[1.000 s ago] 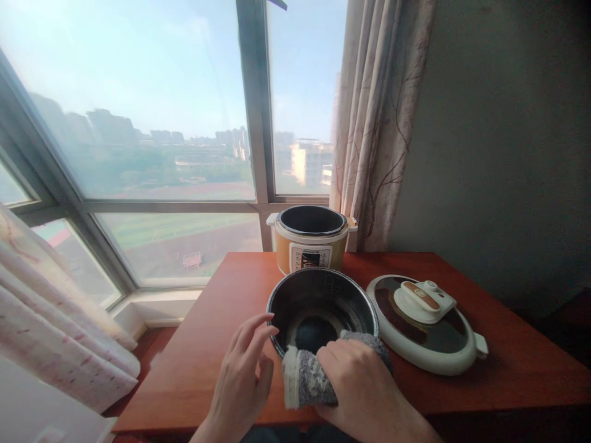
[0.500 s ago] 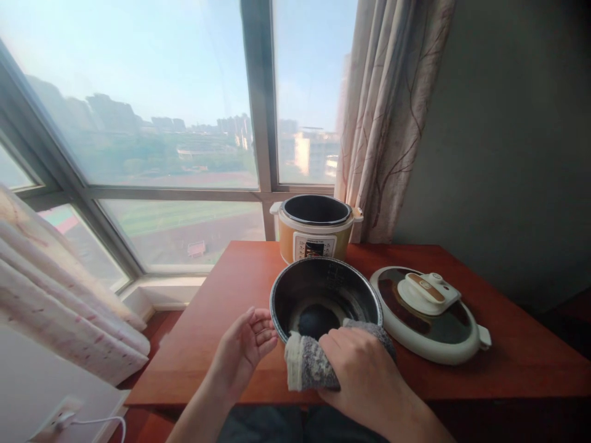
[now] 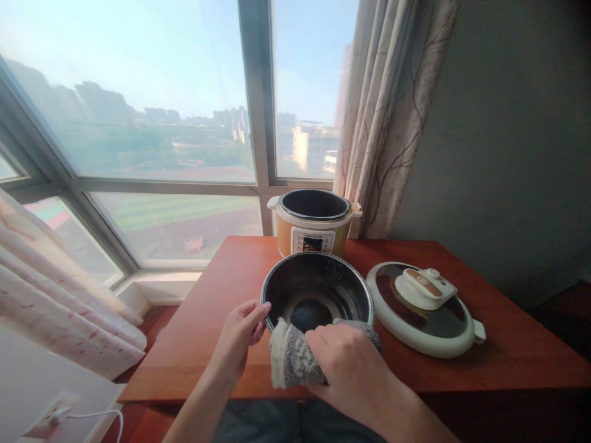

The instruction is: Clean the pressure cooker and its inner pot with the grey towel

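Two hands are busy at a dark inner pot (image 3: 316, 289) that sits near the front of the red-brown surface (image 3: 221, 295). In the head view, the left hand (image 3: 240, 335) has its fingers curled, with the fingertips touching the pot's rim on the left side. The right hand (image 3: 353, 366) is closed around a gray cloth (image 3: 290, 360) and presses it over the near rim of the pot. The cloth hangs partly outside the pot. Just behind the pot stands a yellow cooker (image 3: 314, 224) with no lid on it, close to the window (image 3: 138, 123). Its round lid (image 3: 422, 307) lies flat on the surface, just to the right of the pot. A pale curtain (image 3: 388, 111) hangs behind the cooker, next to a gray wall (image 3: 508, 135).
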`<action>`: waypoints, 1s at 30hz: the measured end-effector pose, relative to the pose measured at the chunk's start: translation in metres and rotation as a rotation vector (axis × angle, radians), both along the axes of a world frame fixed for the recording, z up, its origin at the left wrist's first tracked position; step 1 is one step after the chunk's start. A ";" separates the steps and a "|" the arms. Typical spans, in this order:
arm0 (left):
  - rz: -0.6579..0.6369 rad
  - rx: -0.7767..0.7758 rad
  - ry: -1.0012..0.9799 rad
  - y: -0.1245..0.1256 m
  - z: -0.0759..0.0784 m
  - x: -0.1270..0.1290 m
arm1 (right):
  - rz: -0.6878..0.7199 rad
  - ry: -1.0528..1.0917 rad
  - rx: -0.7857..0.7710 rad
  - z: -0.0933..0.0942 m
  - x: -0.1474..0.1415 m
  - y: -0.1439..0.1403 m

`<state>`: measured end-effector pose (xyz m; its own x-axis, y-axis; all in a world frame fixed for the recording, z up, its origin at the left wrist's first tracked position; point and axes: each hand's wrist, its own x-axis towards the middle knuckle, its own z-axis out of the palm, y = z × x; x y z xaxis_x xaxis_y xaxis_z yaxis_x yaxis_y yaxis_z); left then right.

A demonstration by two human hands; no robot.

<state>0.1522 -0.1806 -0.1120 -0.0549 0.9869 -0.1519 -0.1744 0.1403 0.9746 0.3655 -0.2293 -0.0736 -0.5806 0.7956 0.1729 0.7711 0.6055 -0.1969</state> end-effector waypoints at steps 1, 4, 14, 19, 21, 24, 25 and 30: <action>0.006 0.000 -0.016 0.005 0.000 -0.002 | 0.017 -0.007 -0.005 0.002 0.002 0.001; 0.030 0.012 -0.048 0.021 0.000 -0.008 | 0.077 -0.022 -0.024 0.007 0.014 0.007; 0.030 -0.130 -0.319 0.022 0.008 -0.022 | 0.081 0.037 0.001 0.003 0.039 0.015; 0.096 -0.225 -0.564 -0.011 0.035 -0.029 | 0.063 0.074 -0.017 0.002 0.035 0.013; 0.096 -0.227 -0.623 -0.021 0.046 -0.027 | 0.063 0.082 -0.023 0.002 0.035 0.013; 0.038 -0.225 -0.693 -0.029 0.055 -0.022 | 0.060 0.084 -0.020 0.002 0.035 0.013; 0.021 -0.220 -0.708 -0.030 0.055 -0.021 | 0.059 0.086 -0.016 0.002 0.034 0.013; 0.015 -0.196 -0.679 -0.030 0.050 -0.021 | 0.068 0.094 0.004 0.000 0.034 0.013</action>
<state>0.1312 -0.2104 -0.0623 0.1017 0.9376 -0.3325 -0.7382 0.2952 0.6065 0.3999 -0.2164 -0.0737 -0.6140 0.7545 0.2319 0.7067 0.6563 -0.2642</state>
